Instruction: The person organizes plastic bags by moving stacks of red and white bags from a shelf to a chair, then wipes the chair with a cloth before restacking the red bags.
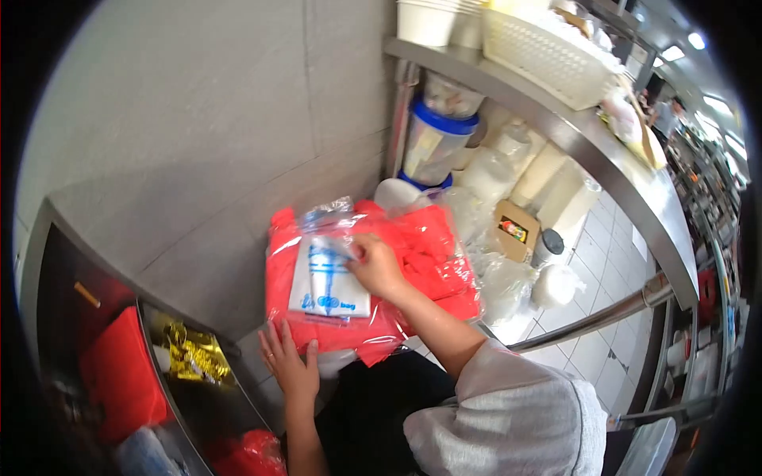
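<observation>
A pack of folded red plastic bags (432, 274) in clear wrapping lies in front of me, near the wall. On its top is a white label (329, 278) with blue print that reads partly "bag". My right hand (377, 268) reaches over the pack, thumb and fingers pinched on the clear plastic wrapper (343, 244) at the label's upper right. At the pack's near left edge, my left hand (290, 363) rests with its fingers spread, touching the wrapper.
A steel shelf (548, 95) on the right carries a white basket (540, 55) and stacked white tubs (426, 21). Below it are a blue-lidded container (442, 139), plastic-wrapped goods and a cardboard box (516, 230). A metal cabinet on the left holds a red pack (123, 373) and gold foil (190, 353).
</observation>
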`<control>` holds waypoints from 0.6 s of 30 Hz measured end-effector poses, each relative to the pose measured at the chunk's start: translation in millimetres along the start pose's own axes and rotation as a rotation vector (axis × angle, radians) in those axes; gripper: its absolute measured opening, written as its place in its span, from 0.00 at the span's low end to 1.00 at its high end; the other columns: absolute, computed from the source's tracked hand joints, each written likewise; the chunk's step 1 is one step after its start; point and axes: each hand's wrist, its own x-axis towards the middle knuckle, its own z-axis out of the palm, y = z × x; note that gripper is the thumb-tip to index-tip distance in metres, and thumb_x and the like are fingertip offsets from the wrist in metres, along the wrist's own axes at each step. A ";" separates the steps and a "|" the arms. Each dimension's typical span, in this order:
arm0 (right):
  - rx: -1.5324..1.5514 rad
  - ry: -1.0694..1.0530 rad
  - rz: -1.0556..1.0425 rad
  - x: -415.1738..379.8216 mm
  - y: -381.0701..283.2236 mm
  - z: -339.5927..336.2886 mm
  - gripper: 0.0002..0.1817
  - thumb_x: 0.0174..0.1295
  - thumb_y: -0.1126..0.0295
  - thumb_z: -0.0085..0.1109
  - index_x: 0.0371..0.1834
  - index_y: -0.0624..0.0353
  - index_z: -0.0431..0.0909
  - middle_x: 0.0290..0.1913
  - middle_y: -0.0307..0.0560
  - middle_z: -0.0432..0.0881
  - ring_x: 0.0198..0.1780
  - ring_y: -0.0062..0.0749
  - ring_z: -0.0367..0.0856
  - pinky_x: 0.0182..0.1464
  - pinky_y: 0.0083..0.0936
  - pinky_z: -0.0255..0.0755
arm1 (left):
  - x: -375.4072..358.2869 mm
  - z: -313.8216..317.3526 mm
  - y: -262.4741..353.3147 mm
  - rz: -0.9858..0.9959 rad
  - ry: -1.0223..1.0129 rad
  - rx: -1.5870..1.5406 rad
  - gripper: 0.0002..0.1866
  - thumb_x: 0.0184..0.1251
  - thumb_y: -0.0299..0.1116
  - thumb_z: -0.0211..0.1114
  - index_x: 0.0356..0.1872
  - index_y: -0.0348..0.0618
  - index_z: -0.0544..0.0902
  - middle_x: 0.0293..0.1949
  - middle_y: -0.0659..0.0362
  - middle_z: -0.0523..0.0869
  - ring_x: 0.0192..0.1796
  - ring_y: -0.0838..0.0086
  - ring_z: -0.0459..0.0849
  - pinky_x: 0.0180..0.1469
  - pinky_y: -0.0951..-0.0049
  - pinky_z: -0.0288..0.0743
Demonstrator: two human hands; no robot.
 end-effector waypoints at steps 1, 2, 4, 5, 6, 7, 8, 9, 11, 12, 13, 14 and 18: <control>0.067 -0.061 0.031 4.1 -15.6 -13.0 0.18 0.44 0.79 0.65 0.41 0.62 0.75 0.34 0.50 0.74 0.39 0.43 0.76 0.41 0.30 0.71 | 2.3 6.0 3.5 -0.002 -0.020 0.083 0.35 0.60 0.47 0.60 0.67 0.43 0.62 0.70 0.48 0.56 0.72 0.49 0.48 0.71 0.48 0.39; 0.135 -0.123 0.062 9.6 -33.1 -29.0 0.14 0.45 0.81 0.63 0.37 0.62 0.76 0.36 0.52 0.75 0.43 0.46 0.76 0.46 0.31 0.71 | 4.5 11.1 6.7 -0.006 -0.037 0.167 0.37 0.60 0.49 0.59 0.68 0.44 0.60 0.71 0.48 0.54 0.73 0.49 0.46 0.71 0.47 0.36; 0.322 -0.027 -0.127 21.4 -43.3 -55.6 0.14 0.46 0.82 0.62 0.37 0.63 0.75 0.38 0.50 0.74 0.44 0.42 0.76 0.47 0.28 0.70 | 6.4 20.5 8.2 -0.015 -0.008 0.154 0.39 0.59 0.53 0.59 0.68 0.43 0.60 0.72 0.48 0.52 0.73 0.48 0.44 0.71 0.44 0.33; 0.413 0.018 -0.225 28.2 -47.9 -69.4 0.14 0.46 0.83 0.61 0.38 0.63 0.75 0.39 0.49 0.74 0.44 0.40 0.76 0.47 0.27 0.70 | 7.2 23.6 9.1 -0.022 0.005 0.148 0.40 0.58 0.55 0.58 0.68 0.43 0.60 0.72 0.48 0.52 0.74 0.47 0.43 0.70 0.43 0.32; 0.442 -0.023 -0.244 33.7 -52.2 -90.4 0.15 0.49 0.85 0.58 0.41 0.61 0.74 0.41 0.46 0.74 0.47 0.32 0.75 0.49 0.25 0.69 | 8.2 25.1 10.9 -0.030 0.010 0.150 0.41 0.57 0.55 0.59 0.68 0.43 0.60 0.72 0.48 0.52 0.74 0.47 0.43 0.70 0.43 0.32; 0.444 -0.061 -0.180 38.0 -57.9 -115.3 0.16 0.51 0.85 0.57 0.44 0.60 0.72 0.43 0.44 0.75 0.48 0.31 0.74 0.50 0.25 0.69 | 9.0 25.9 12.6 -0.038 0.014 0.152 0.41 0.57 0.54 0.60 0.68 0.43 0.60 0.72 0.48 0.52 0.74 0.47 0.43 0.70 0.43 0.32; 0.446 -0.098 -0.114 40.0 -64.2 -140.5 0.18 0.53 0.86 0.56 0.47 0.59 0.71 0.45 0.42 0.75 0.49 0.29 0.74 0.51 0.24 0.69 | 8.3 26.7 13.2 -0.046 0.016 0.156 0.41 0.56 0.54 0.60 0.68 0.43 0.60 0.72 0.48 0.52 0.74 0.48 0.43 0.70 0.42 0.31; 0.567 0.029 -0.182 41.6 -70.9 -163.3 0.18 0.55 0.85 0.56 0.49 0.59 0.70 0.46 0.39 0.75 0.49 0.26 0.75 0.51 0.23 0.70 | 7.4 28.3 12.9 -0.053 0.018 0.160 0.41 0.56 0.54 0.61 0.68 0.43 0.60 0.72 0.48 0.52 0.74 0.48 0.44 0.70 0.42 0.32; 0.716 0.336 -0.261 41.0 -84.8 -214.4 0.19 0.57 0.84 0.55 0.52 0.60 0.68 0.48 0.39 0.75 0.48 0.24 0.76 0.51 0.22 0.72 | 6.9 30.8 12.2 -0.063 0.020 0.169 0.42 0.55 0.53 0.62 0.68 0.43 0.61 0.72 0.49 0.52 0.74 0.49 0.44 0.70 0.41 0.32; 0.742 0.516 -0.268 37.7 -92.0 -242.9 0.19 0.58 0.84 0.55 0.53 0.61 0.67 0.48 0.41 0.76 0.48 0.24 0.76 0.50 0.23 0.73 | 7.7 30.4 13.6 -0.080 0.006 0.155 0.42 0.54 0.53 0.62 0.67 0.43 0.61 0.72 0.49 0.52 0.74 0.49 0.44 0.70 0.41 0.32; 0.756 0.713 -0.364 34.3 -101.9 -268.0 0.20 0.59 0.84 0.54 0.55 0.61 0.65 0.48 0.44 0.76 0.48 0.25 0.76 0.50 0.24 0.74 | 8.5 28.6 15.2 -0.098 -0.008 0.141 0.42 0.54 0.53 0.63 0.67 0.43 0.61 0.72 0.50 0.53 0.74 0.49 0.44 0.70 0.41 0.32; 0.768 0.905 -0.462 31.6 -106.7 -290.8 0.21 0.60 0.83 0.53 0.57 0.61 0.63 0.48 0.46 0.76 0.48 0.26 0.76 0.49 0.25 0.74 | 10.1 27.1 17.0 -0.121 -0.022 0.129 0.42 0.53 0.52 0.63 0.67 0.42 0.62 0.72 0.50 0.53 0.74 0.49 0.44 0.70 0.41 0.32; 0.548 1.305 -0.549 22.0 -91.1 -356.3 0.27 0.61 0.80 0.53 0.61 0.64 0.52 0.52 0.50 0.71 0.50 0.29 0.74 0.52 0.24 0.71 | 16.0 18.6 20.9 -0.142 -0.065 0.116 0.42 0.50 0.52 0.66 0.65 0.43 0.64 0.71 0.51 0.54 0.74 0.51 0.45 0.70 0.41 0.32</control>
